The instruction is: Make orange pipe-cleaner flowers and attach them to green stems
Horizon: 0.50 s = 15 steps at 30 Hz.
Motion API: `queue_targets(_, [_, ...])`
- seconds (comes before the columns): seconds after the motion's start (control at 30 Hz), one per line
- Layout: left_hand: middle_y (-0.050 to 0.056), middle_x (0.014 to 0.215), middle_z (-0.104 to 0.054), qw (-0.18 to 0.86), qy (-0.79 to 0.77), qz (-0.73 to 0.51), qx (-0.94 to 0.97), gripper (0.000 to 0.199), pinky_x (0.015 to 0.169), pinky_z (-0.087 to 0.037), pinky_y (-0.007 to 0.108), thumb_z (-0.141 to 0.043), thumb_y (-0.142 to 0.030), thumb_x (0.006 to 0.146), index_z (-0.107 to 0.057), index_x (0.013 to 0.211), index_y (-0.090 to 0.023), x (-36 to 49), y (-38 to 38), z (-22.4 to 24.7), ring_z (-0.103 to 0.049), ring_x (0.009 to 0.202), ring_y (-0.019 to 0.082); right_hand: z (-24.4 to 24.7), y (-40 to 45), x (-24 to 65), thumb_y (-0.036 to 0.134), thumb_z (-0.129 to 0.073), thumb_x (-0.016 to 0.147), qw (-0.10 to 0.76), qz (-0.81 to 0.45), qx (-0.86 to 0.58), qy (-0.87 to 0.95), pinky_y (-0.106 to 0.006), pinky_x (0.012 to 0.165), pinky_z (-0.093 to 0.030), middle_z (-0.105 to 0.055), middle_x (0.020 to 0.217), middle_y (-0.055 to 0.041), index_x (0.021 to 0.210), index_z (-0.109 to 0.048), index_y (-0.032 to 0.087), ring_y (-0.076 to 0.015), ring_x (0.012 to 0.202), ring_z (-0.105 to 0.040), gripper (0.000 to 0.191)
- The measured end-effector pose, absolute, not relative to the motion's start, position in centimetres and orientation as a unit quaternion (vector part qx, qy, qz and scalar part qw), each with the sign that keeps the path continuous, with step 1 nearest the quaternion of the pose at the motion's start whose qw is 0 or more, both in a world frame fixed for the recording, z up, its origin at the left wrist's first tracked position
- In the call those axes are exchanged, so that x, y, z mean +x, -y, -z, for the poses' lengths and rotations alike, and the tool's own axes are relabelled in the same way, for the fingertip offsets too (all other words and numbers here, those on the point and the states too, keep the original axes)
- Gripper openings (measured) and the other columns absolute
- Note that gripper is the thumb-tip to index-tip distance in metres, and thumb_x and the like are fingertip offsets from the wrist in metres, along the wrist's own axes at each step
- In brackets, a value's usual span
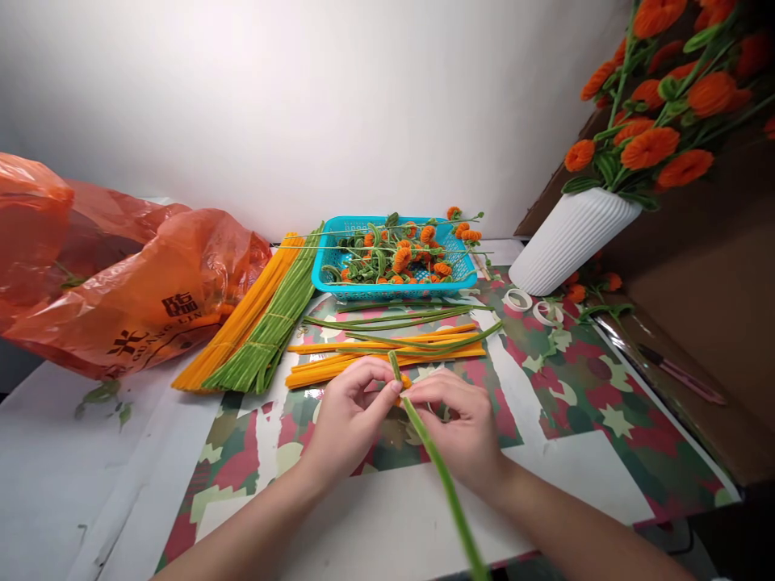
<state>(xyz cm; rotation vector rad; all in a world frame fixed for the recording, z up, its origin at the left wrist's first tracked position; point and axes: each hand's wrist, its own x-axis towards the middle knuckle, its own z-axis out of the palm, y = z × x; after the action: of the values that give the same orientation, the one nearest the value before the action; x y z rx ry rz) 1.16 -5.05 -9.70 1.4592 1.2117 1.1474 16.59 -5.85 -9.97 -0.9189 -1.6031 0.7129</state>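
Observation:
My left hand [357, 407] and my right hand [457, 415] meet at the middle of the mat, fingertips almost touching. Between them is a small orange piece [404, 382], mostly covered by the fingers. A green fuzzy stem [445, 476] crosses the orange piece; its short end points up and its long end runs down toward the camera. The left thumb and fingers pinch the orange piece and stem. Right fingertips are closed at the same spot. Behind the hands lie loose orange stems [327, 369] and green stems [400, 321].
A blue basket [393, 290] of orange flowers stands at the back. Left of it are an orange bundle [242, 311], a green bundle [266, 331] and an orange plastic bag [163, 282]. At right are a white vase [569, 242], tape rolls [548, 313] and a pink-handled tool [684, 375].

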Motion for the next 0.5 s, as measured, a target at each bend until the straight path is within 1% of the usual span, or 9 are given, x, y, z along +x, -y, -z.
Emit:
queue_targets(0.1, [0.004, 0.081, -0.061, 0.468, -0.495, -0.473, 0.558, 0.014, 0.067, -0.049, 0.025, -0.064, -0.026, 0.082, -0.063, 0.071, -0.018, 1.26, 4.99, 9.68, -0.058, 0.077, 0.016, 10.07, 5.94, 16.42, 0.004, -0.063, 0.082, 0.558, -0.248, -0.373, 0.698, -0.032, 0.066, -0.053, -0.075, 0.075, -0.0019, 0.083, -0.072, 0.023, -0.0161, 0.068, -0.066, 0.021])
queue_targets(0.23, [0.004, 0.081, -0.060, 0.470, -0.496, -0.485, 0.546, 0.013, 0.065, -0.051, 0.025, -0.064, -0.026, 0.081, -0.063, 0.070, -0.018, 1.44, 5.17, 9.74, -0.058, 0.077, 0.016, 10.01, 5.96, 16.23, 0.003, -0.061, 0.082, 0.553, -0.227, -0.379, 0.707, -0.031, 0.065, -0.052, -0.074, 0.074, -0.0027, 0.082, -0.071, 0.022, -0.0166, 0.069, -0.065, 0.023])
queue_targets(0.4, [0.002, 0.080, -0.059, 0.427, -0.487, -0.509, 0.568, 0.010, 0.059, -0.051, 0.022, -0.064, -0.021, 0.080, -0.062, 0.071, -0.019, 1.70, 5.60, 9.78, -0.058, 0.072, 0.015, 9.64, 6.02, 16.05, 0.001, -0.061, 0.078, 0.537, -0.224, -0.411, 0.702, -0.031, 0.065, -0.050, -0.072, 0.073, -0.0028, 0.080, -0.071, 0.021, -0.0165, 0.068, -0.064, 0.022])
queue_targets(0.5, [0.004, 0.084, -0.061, 0.390, -0.491, -0.506, 0.592, 0.008, 0.064, -0.053, 0.024, -0.062, -0.018, 0.081, -0.064, 0.074, -0.019, 1.80, 5.68, 9.77, -0.061, 0.078, 0.016, 9.72, 6.05, 16.01, 0.003, -0.062, 0.077, 0.536, -0.226, -0.438, 0.685, -0.031, 0.061, -0.049, -0.071, 0.069, -0.0030, 0.078, -0.071, 0.020, -0.0167, 0.065, -0.062, 0.020])
